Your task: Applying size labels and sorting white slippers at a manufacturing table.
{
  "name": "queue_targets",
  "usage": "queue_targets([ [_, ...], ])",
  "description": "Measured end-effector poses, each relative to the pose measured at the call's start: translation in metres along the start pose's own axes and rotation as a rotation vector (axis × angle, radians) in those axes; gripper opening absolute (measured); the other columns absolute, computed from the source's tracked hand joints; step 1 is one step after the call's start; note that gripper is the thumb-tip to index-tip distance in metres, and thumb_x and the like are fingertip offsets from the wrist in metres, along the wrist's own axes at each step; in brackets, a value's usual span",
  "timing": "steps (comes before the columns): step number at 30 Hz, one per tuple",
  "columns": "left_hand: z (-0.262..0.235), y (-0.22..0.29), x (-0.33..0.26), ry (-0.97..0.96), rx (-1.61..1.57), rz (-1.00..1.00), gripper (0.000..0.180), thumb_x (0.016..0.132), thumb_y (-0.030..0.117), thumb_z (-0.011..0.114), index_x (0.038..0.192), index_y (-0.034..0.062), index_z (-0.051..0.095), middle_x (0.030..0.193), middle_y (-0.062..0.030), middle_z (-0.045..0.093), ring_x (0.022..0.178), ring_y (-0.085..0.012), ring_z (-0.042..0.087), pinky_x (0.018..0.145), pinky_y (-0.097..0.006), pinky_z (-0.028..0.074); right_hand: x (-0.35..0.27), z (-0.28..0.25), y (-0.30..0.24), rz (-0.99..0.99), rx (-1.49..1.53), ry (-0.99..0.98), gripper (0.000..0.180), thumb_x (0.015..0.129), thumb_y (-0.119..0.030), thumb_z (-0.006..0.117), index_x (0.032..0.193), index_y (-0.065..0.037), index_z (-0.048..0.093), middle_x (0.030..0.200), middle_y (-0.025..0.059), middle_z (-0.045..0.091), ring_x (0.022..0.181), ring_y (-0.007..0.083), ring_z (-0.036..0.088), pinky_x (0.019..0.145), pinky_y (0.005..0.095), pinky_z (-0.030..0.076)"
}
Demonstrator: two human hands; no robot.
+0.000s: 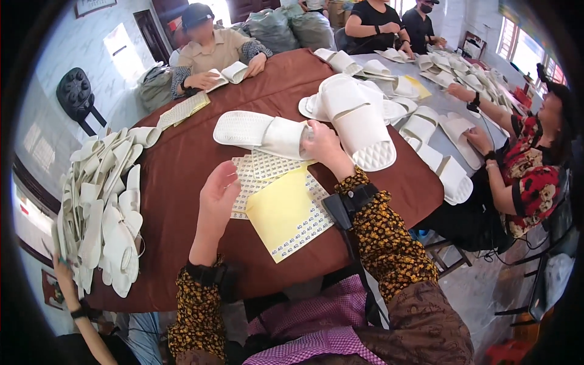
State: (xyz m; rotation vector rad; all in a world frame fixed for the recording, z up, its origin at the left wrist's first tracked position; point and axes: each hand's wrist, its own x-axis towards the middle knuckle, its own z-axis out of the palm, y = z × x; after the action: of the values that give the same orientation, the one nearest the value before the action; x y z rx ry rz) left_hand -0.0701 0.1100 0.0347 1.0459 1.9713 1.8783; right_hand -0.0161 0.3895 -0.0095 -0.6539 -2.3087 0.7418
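My right hand (323, 145) is closed on the open-toe end of a white slipper (243, 129), which is held sole down above the table with its heel toward the left. My left hand (218, 198) is raised, beside the slipper and over the left edge of the label sheets. Its fingers are bent and blurred, so I cannot tell whether they hold anything. Below the slipper lie several white sticker sheets (310, 228) printed with small dark marks. A yellow backing sheet (277, 204) covers part of them. To the right of my right hand, white slippers (365, 125) lie stacked together.
A big heap of white slippers (100, 207) fills the left side of the brown-covered table (182, 255). Another label sheet (182, 111) lies at the far left. Across the table a person (213, 52) handles slippers; on the right, another person (523, 176) works by a grey table (453, 131) bearing more slippers.
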Motion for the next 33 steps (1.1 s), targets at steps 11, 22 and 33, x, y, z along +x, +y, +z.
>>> queue_targets([
  [11,-0.016,-0.028,0.016,0.131,-0.259,-0.273,0.039,0.09,0.01,0.055,0.126,-0.0027,0.047,0.11,-0.0108,0.058,0.094,-0.0167,0.059,0.078,-0.028,0.05,0.01,0.012,0.023,0.039,0.036,-0.052,0.045,0.078,-0.018,0.064,0.118,0.003,0.056,0.105,0.0212,0.065,0.097,0.0304,0.063,0.085,0.0374,0.049],
  [22,-0.019,-0.029,0.01,0.143,-0.271,-0.309,0.038,0.089,0.01,0.055,0.124,-0.0036,0.048,0.109,-0.013,0.058,0.094,-0.0193,0.06,0.078,-0.03,0.05,0.004,-0.004,0.009,0.322,0.763,-0.113,0.052,0.07,0.004,0.062,0.121,0.007,0.052,0.102,0.0128,0.06,0.091,0.0198,0.059,0.079,0.0287,0.049],
  [33,-0.016,-0.026,0.009,0.123,-0.309,-0.368,0.041,0.088,0.012,0.056,0.124,-0.0041,0.046,0.108,-0.0136,0.059,0.092,-0.0188,0.06,0.078,-0.03,0.05,-0.003,-0.02,-0.016,0.098,0.9,-0.096,0.05,0.072,0.006,0.054,0.122,0.004,0.052,0.098,0.0074,0.06,0.086,0.0131,0.058,0.077,0.0245,0.047],
])
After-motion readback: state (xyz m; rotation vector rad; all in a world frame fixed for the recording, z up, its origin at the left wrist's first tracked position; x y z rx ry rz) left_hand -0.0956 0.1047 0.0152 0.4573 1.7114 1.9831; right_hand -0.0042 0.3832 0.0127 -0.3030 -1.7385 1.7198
